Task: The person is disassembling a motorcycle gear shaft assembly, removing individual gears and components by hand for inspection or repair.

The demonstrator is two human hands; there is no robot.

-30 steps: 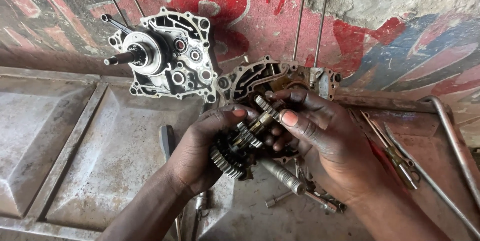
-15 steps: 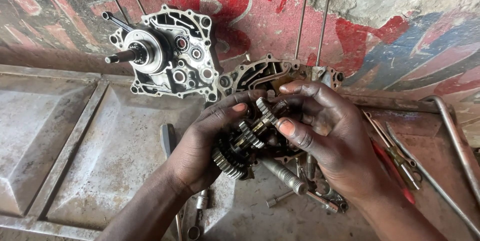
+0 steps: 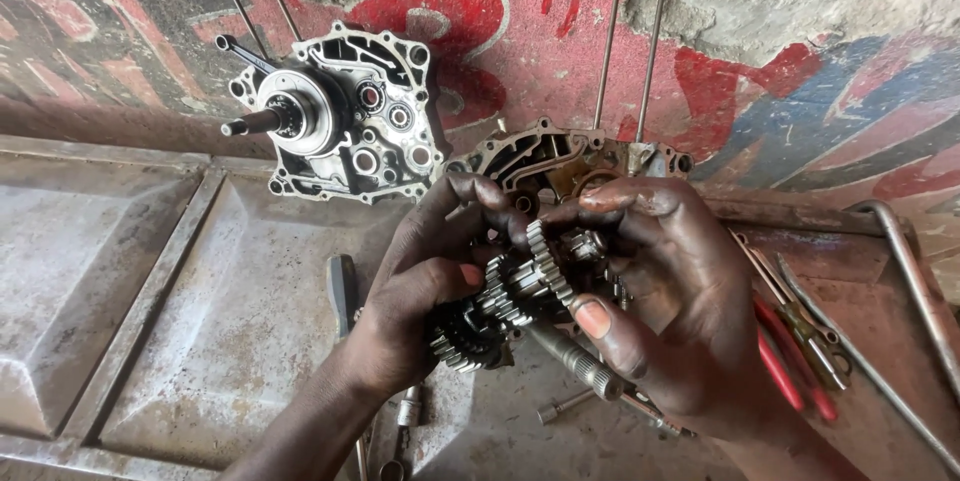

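Both my hands hold an oily gear cluster (image 3: pixel 515 291), a stack of toothed wheels on shafts, in the middle of the head view. My left hand (image 3: pixel 425 291) grips its lower left end with the thumb across the gears. My right hand (image 3: pixel 665 311) wraps over its upper right end, thumb under the gears and fingers curled on top. Just behind the hands lies an open engine case half (image 3: pixel 560 156). A second case half (image 3: pixel 345 121) with a protruding shaft leans against the painted wall at the upper left.
A dented metal sheet (image 3: pixel 170 311) covers the work surface. Red-handled pliers (image 3: pixel 790 376) and thin tools lie to the right, a bent metal rod (image 3: pixel 915 281) at the far right. A ratchet handle (image 3: pixel 575 361), sockets and a dark-handled tool (image 3: pixel 342 291) lie below my hands.
My hands have lifted the gear cluster slightly and turned it. The right fingers have closed further over its top.
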